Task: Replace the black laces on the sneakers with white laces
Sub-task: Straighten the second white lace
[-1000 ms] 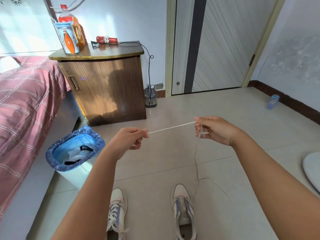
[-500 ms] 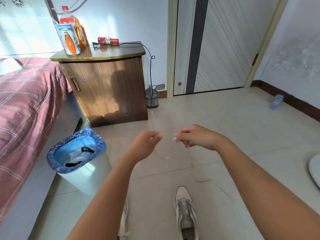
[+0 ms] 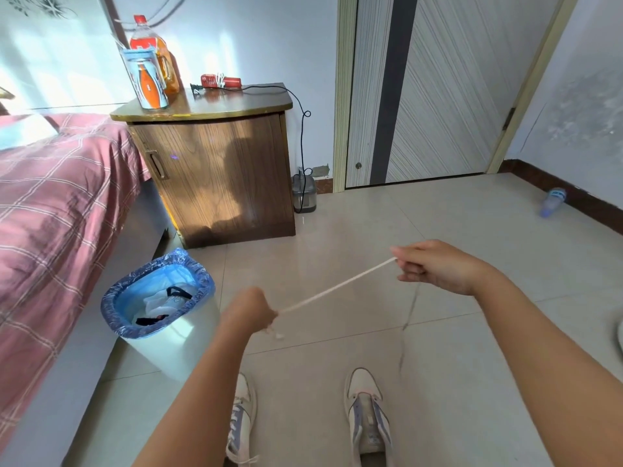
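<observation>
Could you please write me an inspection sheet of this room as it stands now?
Surface: tiled floor, pale.
Job's things: white lace stretched taut between both hands; left sneaker with white lace in; right sneaker apparently unlaced.
Clutter: bin with blue liner holding black strips, possibly laces; plastic bottle lying by the wall.
Grippers: left hand and right hand each pinch the lace.
Cables: black cord hanging from the nightstand.
Surroundings: bed, closed door.
</observation>
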{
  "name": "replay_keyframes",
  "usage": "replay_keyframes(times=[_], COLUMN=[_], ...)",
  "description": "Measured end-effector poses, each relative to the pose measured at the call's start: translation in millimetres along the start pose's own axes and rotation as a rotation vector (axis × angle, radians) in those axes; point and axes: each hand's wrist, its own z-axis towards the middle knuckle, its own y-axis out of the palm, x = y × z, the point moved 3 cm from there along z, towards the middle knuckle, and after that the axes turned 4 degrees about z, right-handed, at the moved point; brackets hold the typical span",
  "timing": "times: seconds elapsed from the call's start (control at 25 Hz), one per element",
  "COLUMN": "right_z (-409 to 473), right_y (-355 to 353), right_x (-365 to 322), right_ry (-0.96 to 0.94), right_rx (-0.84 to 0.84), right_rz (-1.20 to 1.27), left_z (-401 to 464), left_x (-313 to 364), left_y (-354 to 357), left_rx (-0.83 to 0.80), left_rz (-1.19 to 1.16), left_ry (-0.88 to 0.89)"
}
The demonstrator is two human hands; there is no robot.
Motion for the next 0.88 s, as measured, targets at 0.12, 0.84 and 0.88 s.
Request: replay_keyframes(times=[0.12, 0.84, 0.88], right_z=[-9.6, 2.8, 3.1], right_y=[-17.0, 78.0, 76.3], right_x=[-2.7, 6.3, 6.9], right_ry=[0.028, -0.001, 0.003], right_rx=[0.036, -0.243, -0.23], right_rz=[0.01, -0.362, -0.384], left_z=[-7.8, -33.4, -31.9], left_x=[-16.7, 71.9, 71.3], left_y=[12.3, 10.9, 11.0], left_rx=[0.024, -0.342, -0.34], left_rz=[0.364, -0.534, -0.525], left_ry=[-0.118, 0.432, 0.423])
